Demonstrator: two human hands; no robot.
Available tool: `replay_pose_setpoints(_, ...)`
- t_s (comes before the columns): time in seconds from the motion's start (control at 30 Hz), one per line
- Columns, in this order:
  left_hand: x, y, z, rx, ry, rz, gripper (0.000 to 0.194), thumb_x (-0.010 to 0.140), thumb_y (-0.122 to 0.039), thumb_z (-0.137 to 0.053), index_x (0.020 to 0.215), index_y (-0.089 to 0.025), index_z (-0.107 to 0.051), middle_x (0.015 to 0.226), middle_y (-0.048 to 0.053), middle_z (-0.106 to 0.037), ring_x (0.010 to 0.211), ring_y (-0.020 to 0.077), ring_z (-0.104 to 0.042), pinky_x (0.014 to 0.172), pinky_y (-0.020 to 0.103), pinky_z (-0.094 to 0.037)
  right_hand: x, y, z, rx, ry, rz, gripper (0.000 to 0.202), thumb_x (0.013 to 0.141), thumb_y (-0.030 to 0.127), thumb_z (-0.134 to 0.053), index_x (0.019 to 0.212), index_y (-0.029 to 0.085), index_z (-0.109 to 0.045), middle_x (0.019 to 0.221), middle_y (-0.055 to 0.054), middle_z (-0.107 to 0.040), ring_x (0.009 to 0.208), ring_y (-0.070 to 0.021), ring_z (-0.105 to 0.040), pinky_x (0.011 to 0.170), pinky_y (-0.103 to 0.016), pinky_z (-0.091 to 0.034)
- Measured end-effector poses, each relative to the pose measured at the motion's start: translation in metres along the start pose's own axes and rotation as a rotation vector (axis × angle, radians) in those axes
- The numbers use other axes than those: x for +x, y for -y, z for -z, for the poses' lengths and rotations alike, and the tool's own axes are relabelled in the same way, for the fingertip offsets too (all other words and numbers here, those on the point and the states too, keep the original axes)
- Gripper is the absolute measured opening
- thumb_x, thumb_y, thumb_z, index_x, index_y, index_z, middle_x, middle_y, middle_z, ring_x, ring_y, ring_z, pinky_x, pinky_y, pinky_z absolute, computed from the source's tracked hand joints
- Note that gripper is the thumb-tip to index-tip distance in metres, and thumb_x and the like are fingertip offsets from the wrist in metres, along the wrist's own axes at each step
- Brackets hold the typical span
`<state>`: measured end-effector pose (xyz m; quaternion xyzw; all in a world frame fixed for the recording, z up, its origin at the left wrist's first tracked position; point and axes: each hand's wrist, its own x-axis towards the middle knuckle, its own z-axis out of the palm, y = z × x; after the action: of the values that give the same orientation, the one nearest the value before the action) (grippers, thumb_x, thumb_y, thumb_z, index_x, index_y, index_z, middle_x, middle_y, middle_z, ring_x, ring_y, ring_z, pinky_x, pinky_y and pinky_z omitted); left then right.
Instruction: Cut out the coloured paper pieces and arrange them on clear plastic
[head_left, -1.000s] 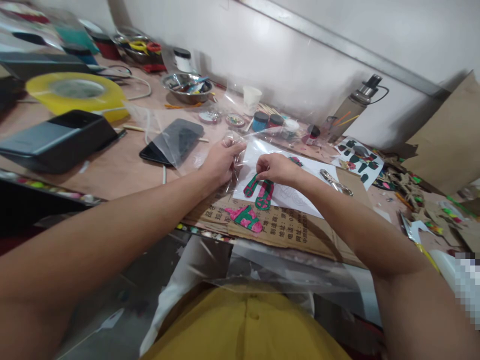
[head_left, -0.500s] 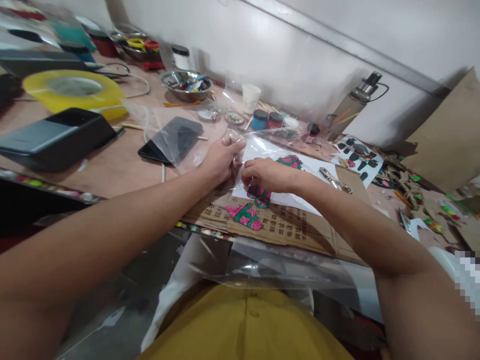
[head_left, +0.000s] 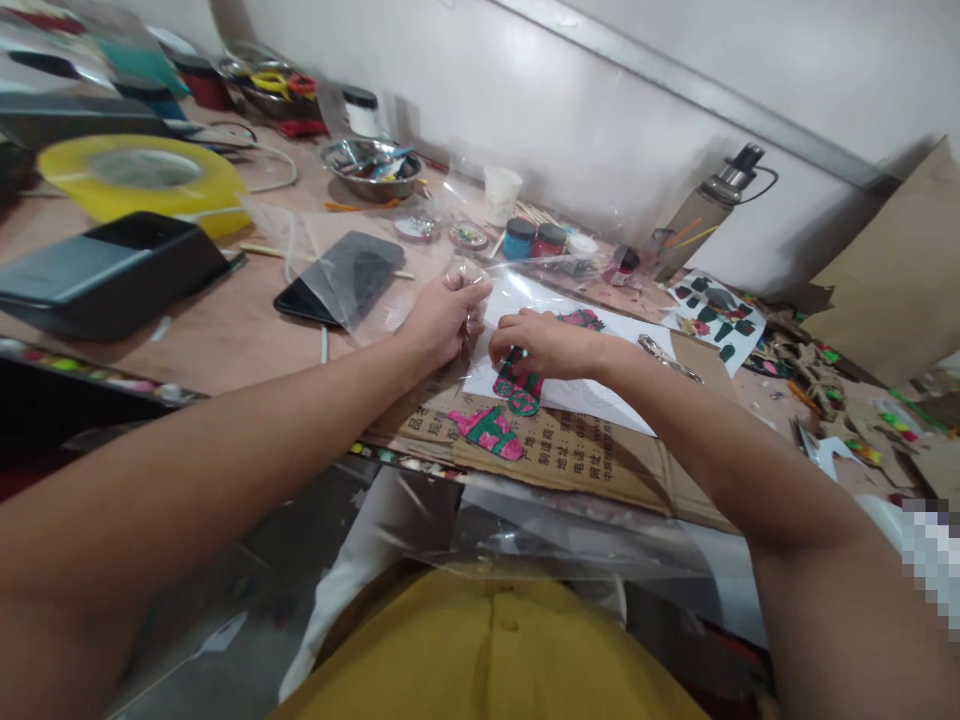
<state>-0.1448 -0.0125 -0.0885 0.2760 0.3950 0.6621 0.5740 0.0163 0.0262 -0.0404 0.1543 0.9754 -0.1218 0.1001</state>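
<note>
Thin clear plastic film point(head_left: 337, 270) is bunched in the closed fingers of my left hand point(head_left: 446, 318). Just right of it, my right hand point(head_left: 544, 345) has bent fingers over a pink and green painted piece point(head_left: 517, 385); whether they pinch anything is hidden. White paper point(head_left: 622, 395) lies beneath that hand on a flat brown cardboard sheet point(head_left: 577, 455). Another pink and green piece point(head_left: 491, 432) rests on the cardboard nearer to me, and one more point(head_left: 581, 319) shows behind my right hand. A metal clipper-like tool point(head_left: 669, 360) lies at the paper's right edge.
A phone point(head_left: 345, 278), a yellow tape roll point(head_left: 142, 180) and a grey device point(head_left: 112, 275) are on the left. Behind stand a metal bowl point(head_left: 371, 170), a paper cup point(head_left: 501, 193), paint jars point(head_left: 519, 239) and a bottle point(head_left: 701, 210). Twine-wrapped crafts point(head_left: 817, 360) lie right.
My right hand has shifted slightly up and its fingers have lifted, so more of the painted piece below shows. My left hand stays on the film in nearly the same place.
</note>
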Motion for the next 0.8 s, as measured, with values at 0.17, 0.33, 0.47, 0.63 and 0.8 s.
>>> replay_pose_setpoints(0.17, 0.0, 0.003, 0.001, -0.011, -0.012, -0.011, 0.028, 0.077, -0.003, -0.069, 0.065, -0.02, -0.049, 0.054, -0.006, -0.042, 0.045, 0.0064, -0.035, 0.039, 0.019, -0.025, 0.006, 0.005, 0.008, -0.07, 0.094, -0.041, 0.023, 0.081, 0.007, -0.064, 0.099, 0.022, -0.069, 0.106, -0.005, -0.067, 0.101, -0.0249, -0.05, 0.073, -0.032, -0.031)
replay_pose_setpoints(0.33, 0.002, 0.004, 0.002, -0.022, -0.001, -0.009, 0.027, 0.075, -0.005, -0.072, 0.066, -0.02, -0.051, 0.056, -0.005, -0.044, 0.044, 0.0057, -0.036, 0.037, 0.017, -0.025, 0.01, 0.004, 0.012, -0.099, 0.141, -0.034, 0.02, 0.081, 0.01, -0.066, 0.096, 0.021, -0.07, 0.102, -0.008, -0.065, 0.099, -0.0264, -0.05, 0.07, -0.033, -0.032)
replay_pose_setpoints(0.47, 0.003, 0.004, 0.003, -0.04, -0.01, -0.003, 0.029, 0.074, -0.006, -0.074, 0.065, -0.02, -0.05, 0.056, -0.006, -0.042, 0.044, 0.0052, -0.036, 0.038, 0.017, -0.027, 0.005, -0.001, 0.01, -0.051, 0.1, 0.02, 0.016, 0.083, 0.01, -0.063, 0.096, 0.019, -0.068, 0.105, -0.009, -0.062, 0.1, -0.0258, -0.051, 0.081, -0.036, -0.041)
replay_pose_setpoints(0.63, 0.003, 0.004, 0.003, -0.032, -0.001, -0.001, 0.029, 0.077, -0.004, -0.071, 0.065, -0.02, -0.05, 0.054, -0.006, -0.04, 0.046, 0.0058, -0.035, 0.039, 0.017, -0.027, -0.008, -0.009, 0.002, 0.023, -0.056, 0.082, 0.025, 0.084, 0.012, -0.069, 0.107, 0.018, -0.063, 0.11, -0.009, -0.059, 0.105, -0.0235, -0.052, 0.092, -0.035, -0.045)
replay_pose_setpoints(0.8, 0.003, 0.004, 0.002, -0.055, 0.004, 0.017, 0.031, 0.076, -0.007, -0.074, 0.066, -0.02, -0.048, 0.054, -0.007, -0.038, 0.044, 0.0046, -0.032, 0.038, 0.018, -0.023, -0.015, -0.006, -0.009, -0.174, -0.069, 0.243, 0.017, 0.091, 0.008, -0.059, 0.105, 0.017, -0.063, 0.109, -0.01, -0.061, 0.099, -0.0201, -0.054, 0.085, -0.031, -0.046)
